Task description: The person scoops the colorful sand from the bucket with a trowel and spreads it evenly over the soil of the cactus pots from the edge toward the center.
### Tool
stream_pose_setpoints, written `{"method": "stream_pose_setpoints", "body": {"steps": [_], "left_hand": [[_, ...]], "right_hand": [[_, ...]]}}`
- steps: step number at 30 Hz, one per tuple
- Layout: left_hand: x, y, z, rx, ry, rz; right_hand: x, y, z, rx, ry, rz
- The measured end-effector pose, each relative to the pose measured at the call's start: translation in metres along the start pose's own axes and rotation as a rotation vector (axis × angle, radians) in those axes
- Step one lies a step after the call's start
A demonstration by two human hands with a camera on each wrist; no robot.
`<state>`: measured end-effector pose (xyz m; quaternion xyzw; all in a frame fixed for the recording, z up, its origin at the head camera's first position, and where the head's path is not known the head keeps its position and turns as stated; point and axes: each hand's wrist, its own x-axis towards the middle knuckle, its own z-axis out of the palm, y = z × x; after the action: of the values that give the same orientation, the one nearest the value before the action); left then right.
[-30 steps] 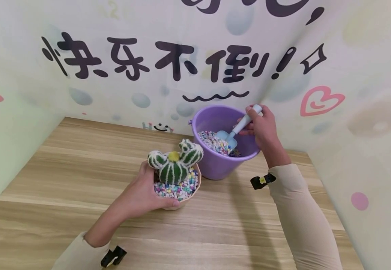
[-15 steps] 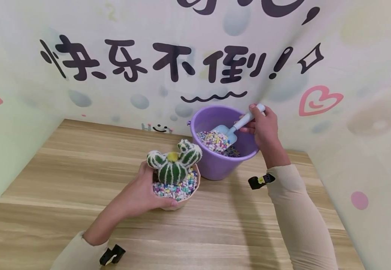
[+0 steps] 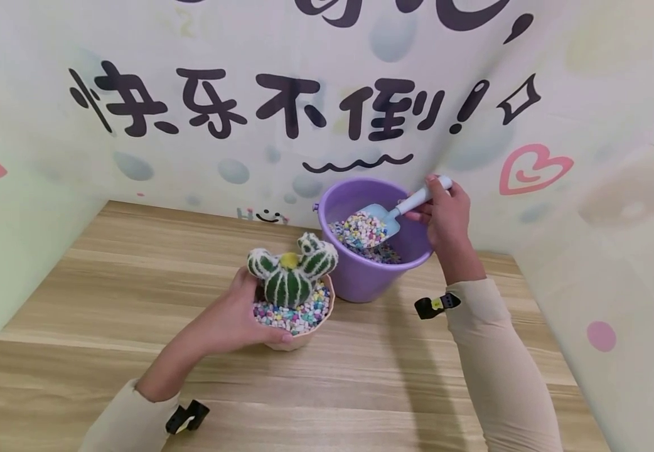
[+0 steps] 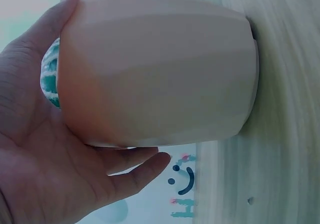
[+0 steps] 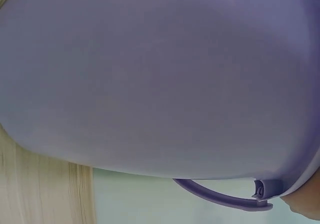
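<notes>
My left hand [image 3: 231,321] grips a pale peach faceted pot [image 4: 160,73] from its left side, thumb along the front of the rim. In it stands a green cactus [image 3: 289,287] with white fuzzy ribs and a yellow top, ringed by multicoloured pebbles [image 3: 299,319]. My right hand [image 3: 450,218] holds the handle of a light blue toy shovel [image 3: 417,199] over the purple bucket [image 3: 361,281]. Heaped on the blade are coloured pebbles [image 3: 365,228], and more pebbles [image 3: 382,253] lie below in the bucket. The bucket's outer wall fills most of the right wrist view.
The bucket stands just behind and right of the pot, close to the back wall [image 3: 208,163] with its printed black characters. Its purple carrying handle [image 5: 220,199] hangs at the far side. Both things stand on a wood-grain table [image 3: 327,402].
The right hand has drawn the shovel up and slightly right; its blade, partly sunk in the pebbles before, now carries a heap. The left hand and pot have barely moved.
</notes>
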<state>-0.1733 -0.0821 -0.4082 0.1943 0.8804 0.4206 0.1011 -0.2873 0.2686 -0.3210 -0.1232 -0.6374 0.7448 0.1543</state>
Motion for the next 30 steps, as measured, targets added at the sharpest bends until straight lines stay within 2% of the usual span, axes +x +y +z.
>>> {"method": "stream_pose_setpoints", "body": {"steps": [5,12,19,22,24,30], "left_hand": [[-0.008,0.007,0.005,0.004,0.03,-0.049],[-0.02,0.018,0.018,0.002,0.141,-0.044],[-0.018,0.024,0.036,-0.023,0.25,-0.137],[-0.015,0.023,0.036,-0.027,0.256,-0.151],[-0.013,0.022,0.034,-0.029,0.247,-0.136],[-0.007,0.014,0.023,-0.043,0.181,-0.095]], "right_hand": [[-0.002,-0.003,-0.002,0.048,0.02,-0.012],[-0.003,-0.006,-0.003,0.075,0.032,-0.01],[-0.002,-0.004,-0.003,0.106,0.039,-0.014],[-0.002,-0.003,-0.002,0.137,0.041,-0.014],[-0.002,-0.003,-0.002,0.149,0.041,-0.018],[-0.002,-0.001,-0.001,0.157,0.032,-0.02]]}}
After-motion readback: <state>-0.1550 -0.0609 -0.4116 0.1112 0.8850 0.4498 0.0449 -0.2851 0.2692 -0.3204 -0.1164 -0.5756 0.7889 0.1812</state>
